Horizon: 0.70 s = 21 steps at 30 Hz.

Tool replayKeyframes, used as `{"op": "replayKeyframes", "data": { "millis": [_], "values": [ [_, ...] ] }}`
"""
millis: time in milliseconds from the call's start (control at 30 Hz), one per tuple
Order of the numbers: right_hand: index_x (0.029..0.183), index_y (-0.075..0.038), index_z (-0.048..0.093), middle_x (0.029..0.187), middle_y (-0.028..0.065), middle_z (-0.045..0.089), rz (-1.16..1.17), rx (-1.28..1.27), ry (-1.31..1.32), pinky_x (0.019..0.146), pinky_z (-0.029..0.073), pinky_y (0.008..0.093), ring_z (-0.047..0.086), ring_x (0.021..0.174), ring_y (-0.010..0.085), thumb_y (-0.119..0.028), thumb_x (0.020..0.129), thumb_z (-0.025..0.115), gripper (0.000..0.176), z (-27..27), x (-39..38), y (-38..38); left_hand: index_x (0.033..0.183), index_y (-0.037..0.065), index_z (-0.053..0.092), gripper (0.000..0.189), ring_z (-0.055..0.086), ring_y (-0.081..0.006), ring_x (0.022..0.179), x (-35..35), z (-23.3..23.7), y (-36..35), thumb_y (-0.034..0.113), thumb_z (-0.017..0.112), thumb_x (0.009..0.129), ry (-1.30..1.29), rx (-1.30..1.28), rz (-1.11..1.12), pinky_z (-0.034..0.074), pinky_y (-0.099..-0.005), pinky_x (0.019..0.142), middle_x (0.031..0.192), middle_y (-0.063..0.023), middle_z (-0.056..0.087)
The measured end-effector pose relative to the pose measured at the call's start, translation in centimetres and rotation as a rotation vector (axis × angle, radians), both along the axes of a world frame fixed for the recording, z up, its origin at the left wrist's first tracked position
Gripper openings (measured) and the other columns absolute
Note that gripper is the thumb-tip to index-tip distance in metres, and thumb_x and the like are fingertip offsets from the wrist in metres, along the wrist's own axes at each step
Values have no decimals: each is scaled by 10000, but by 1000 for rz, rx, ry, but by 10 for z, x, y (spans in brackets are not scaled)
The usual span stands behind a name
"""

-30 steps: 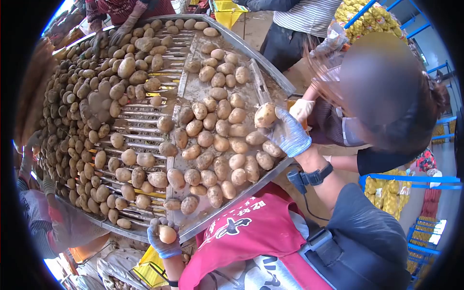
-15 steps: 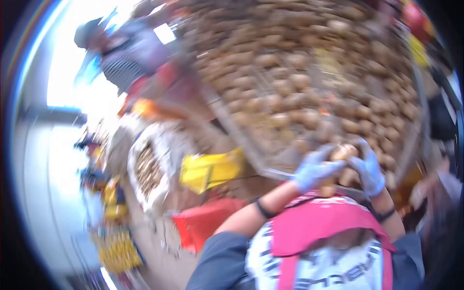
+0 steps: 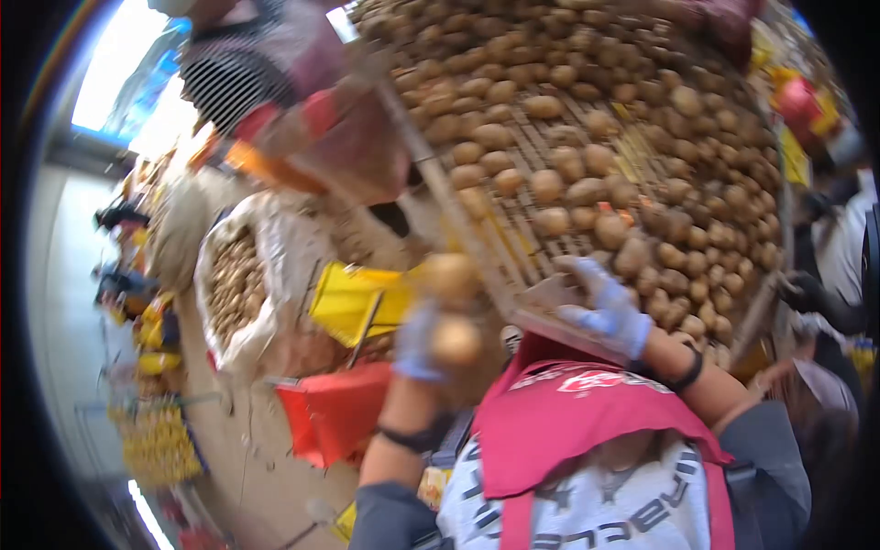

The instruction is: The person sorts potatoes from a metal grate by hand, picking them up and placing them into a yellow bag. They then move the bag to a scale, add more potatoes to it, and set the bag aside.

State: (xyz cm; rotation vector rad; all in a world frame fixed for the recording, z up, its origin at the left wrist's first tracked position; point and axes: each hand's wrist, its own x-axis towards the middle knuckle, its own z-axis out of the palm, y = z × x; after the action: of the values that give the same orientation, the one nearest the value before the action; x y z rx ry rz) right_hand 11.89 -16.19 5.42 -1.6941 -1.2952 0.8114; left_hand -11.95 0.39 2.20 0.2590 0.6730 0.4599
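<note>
My left hand (image 3: 419,344), in a pale blue glove, is smeared by motion beside the table's near left corner. One potato (image 3: 456,340) lies against its palm and fingers, and a second potato (image 3: 449,278) shows just beyond the fingertips. My right hand (image 3: 612,312), gloved the same way, hovers over the near edge of the slatted table (image 3: 541,307). Its thumb and fingers are apart with nothing between them. Many loose potatoes (image 3: 632,257) lie on the table just past that hand.
Left of the table hang a yellow bag (image 3: 353,304) and a red bag (image 3: 335,408) on a frame. Beyond them stands a white sack (image 3: 266,252) full of potatoes. A person (image 3: 321,137) is at the table's left side; another person's dark-gloved hand (image 3: 807,291) is at the right.
My hands have parted from around a potato at the table's near edge. The left hand swung left toward the bags with potatoes; the right shifted slightly left and opened.
</note>
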Motion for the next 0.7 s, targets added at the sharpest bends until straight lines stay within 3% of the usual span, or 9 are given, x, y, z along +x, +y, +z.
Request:
{"op": "replayKeyframes", "data": {
  "millis": [100, 200, 300, 333, 433, 467, 533, 600, 700],
  "values": [
    [1278, -51, 475, 1202, 193, 514, 68, -237, 81, 948, 421, 407, 511, 1127, 331, -313, 805, 633, 563, -14, 13, -10, 1032, 22, 548, 307, 612, -226, 779, -165, 21, 155, 292, 573, 889, -235, 289, 550, 532, -365, 813, 947, -105, 618],
    [1272, -111, 497, 1207, 192, 523, 186, -310, -272, 947, 419, 417, 494, 1167, 355, -346, 829, 603, 513, -55, 36, -8, 1008, 32, 584, 256, 609, -219, 681, -212, 82, 226, 239, 540, 864, 237, 279, 1143, 563, -305, 651, 775, -61, 615],
    [1168, -124, 561, 1200, 168, 511, 4, -74, -566, 921, 432, 433, 508, 1124, 352, -287, 816, 585, 389, -66, 74, 96, 983, 69, 609, 214, 589, -163, 687, -117, 30, 179, 208, 606, 821, 523, 908, 445, 544, -272, 585, 796, -28, 571],
    [1129, -125, 578, 1190, 160, 509, -47, -101, -652, 909, 440, 434, 516, 1106, 346, -265, 810, 581, 348, -63, 77, 119, 934, 72, 631, 174, 607, -173, 746, -87, -3, 173, 167, 645, 789, 420, 721, 299, 547, -272, 624, 863, -43, 596],
    [1096, -134, 585, 1186, 153, 505, -170, -56, -954, 898, 449, 441, 528, 1075, 348, -241, 805, 578, 310, -131, 74, 152, 998, 24, 659, 200, 616, -163, 842, 78, -8, 94, 76, 599, 813, 648, 1081, -162, 501, -278, 796, 956, -60, 654],
    [1109, -133, 585, 1206, 154, 499, -151, -167, -840, 905, 450, 434, 521, 1094, 350, -230, 813, 578, 312, -122, 76, 157, 1055, -3, 631, 242, 623, -138, 771, 110, -19, 79, 78, 607, 828, 693, 1290, -214, 524, -255, 683, 898, -70, 645],
    [1134, -132, 584, 1245, 154, 489, -107, -381, -629, 917, 451, 420, 507, 1132, 354, -208, 828, 578, 316, -81, 90, 158, 1084, -19, 622, 266, 613, -135, 837, 152, -13, 46, 60, 598, 831, 537, 1034, -334, 491, -243, 759, 950, -77, 642],
    [1141, -97, 577, 1213, 165, 523, -150, -376, -510, 920, 460, 400, 535, 1106, 330, -185, 837, 579, 317, -73, 101, 155, 1165, -5, 560, 382, 615, -163, 835, 169, -37, 29, 201, 635, 852, 490, 1021, -364, 518, -274, 725, 960, -100, 647],
    [1133, -83, 572, 1117, 191, 608, -111, -151, 165, 943, 445, 355, 574, 1073, 300, -268, 823, 617, 364, -110, 113, 143, 1204, 28, 515, 489, 620, -197, 816, 184, -34, 17, 367, 620, 868, 154, 108, -303, 526, -281, 694, 990, -101, 625]
  ]
}}
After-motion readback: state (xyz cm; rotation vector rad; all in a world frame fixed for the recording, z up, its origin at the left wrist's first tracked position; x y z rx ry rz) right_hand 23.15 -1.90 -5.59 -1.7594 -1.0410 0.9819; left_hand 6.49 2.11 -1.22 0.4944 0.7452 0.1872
